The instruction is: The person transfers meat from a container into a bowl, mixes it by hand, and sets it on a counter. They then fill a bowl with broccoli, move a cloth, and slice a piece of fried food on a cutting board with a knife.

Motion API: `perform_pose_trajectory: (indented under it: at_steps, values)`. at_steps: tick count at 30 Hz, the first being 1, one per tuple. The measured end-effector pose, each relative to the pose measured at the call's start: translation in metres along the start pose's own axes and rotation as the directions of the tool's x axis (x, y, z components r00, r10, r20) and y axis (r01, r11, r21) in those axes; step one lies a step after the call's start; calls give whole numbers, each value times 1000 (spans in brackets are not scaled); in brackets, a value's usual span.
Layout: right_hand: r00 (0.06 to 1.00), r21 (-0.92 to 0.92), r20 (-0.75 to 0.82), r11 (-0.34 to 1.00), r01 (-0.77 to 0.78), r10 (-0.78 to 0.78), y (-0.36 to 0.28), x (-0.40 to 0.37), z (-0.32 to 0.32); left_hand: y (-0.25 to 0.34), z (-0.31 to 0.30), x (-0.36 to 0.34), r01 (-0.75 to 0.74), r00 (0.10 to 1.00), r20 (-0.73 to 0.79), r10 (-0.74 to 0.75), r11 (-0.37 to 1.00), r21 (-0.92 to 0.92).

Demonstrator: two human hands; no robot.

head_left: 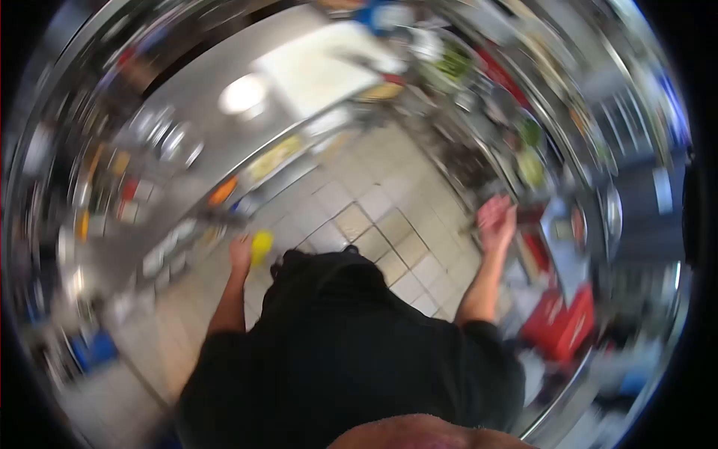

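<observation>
Low on the left, my left hand (239, 253) is closed around a bright yellow object (261, 247), too blurred to tell its kind. Its fingers are partly hidden. My right hand (495, 215) is held out on the right, palm up and fingers extended, with nothing in it. It is nearest to the edge of the right-hand counter, which holds several bowls and food containers. A white cutting board (318, 67) with a knife (366, 63) on it lies on the steel counter (202, 90) ahead.
A tiled floor (389, 232) runs between the counters. Round glass or metal containers (179, 142) stand at the left. Greens fill a bowl (452, 63) at the back right. A red box (557, 322) sits at the right. Much is smeared by motion.
</observation>
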State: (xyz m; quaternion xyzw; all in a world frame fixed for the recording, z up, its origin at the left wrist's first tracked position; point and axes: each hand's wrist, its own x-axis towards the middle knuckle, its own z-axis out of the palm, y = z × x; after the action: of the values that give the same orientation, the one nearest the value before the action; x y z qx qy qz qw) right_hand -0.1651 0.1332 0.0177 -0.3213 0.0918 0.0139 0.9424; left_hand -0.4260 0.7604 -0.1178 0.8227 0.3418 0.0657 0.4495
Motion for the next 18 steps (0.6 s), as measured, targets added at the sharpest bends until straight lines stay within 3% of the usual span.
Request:
perform_pose_trajectory:
  at_steps: [1, 2, 3, 4, 5, 6, 7, 9, 10, 11, 13, 16, 18]
  values:
    - [887, -258, 325, 934, -249, 327, 74, 19, -43, -24, 13, 7, 127, 988, -62, -139, 978, -168]
    - [858, -529, -27, 721, -447, 513, 156, 12, -49, 11, 0, -2, 132, 987, -76, -144, 981, -145]
    - [815, -592, -112, 621, -514, 568, 229, -33, 31, 27, -5, -6, 218, 971, -18, -238, 917, -333]
    - [703, -654, -71, 499, -568, 708, 282, -70, 90, 35, -11, -8, 97, 989, -75, -127, 942, -322]
    - [527, -688, 45, 409, -599, 849, 330, -93, 126, 37, -12, -6, 168, 984, 15, -180, 879, -447]
    - [455, -656, 100, 403, -638, 885, 361, -121, 178, 68, -21, -11, 226, 971, 74, -227, 770, -597]
    - [387, -629, 154, 393, -671, 909, 387, -150, 221, 62, -21, -10, 115, 993, 59, -102, 738, -665]
    - [367, -599, 177, 396, -696, 913, 454, -166, 251, 62, -38, -20, -72, 989, 41, 143, 699, -712]
    - [346, -589, 189, 388, -709, 919, 485, -178, 265, 44, -52, -23, -400, 915, -94, 392, 859, -318]
    - [297, -615, 251, 389, -686, 921, 496, -189, 291, 41, -83, -37, -390, 920, -111, 376, 904, -175]
    - [210, -726, 215, 300, -619, 954, 533, -204, 311, -7, -134, -52, -445, 895, -124, 428, 850, -280]
    - [106, -705, 249, 255, -661, 963, 560, -267, 372, -71, -217, -107, -254, 926, -359, 120, 901, -353]
    - [51, -752, 261, 236, -616, 964, 595, -295, 394, -103, -266, -160, 76, 896, -286, -339, 753, -654]
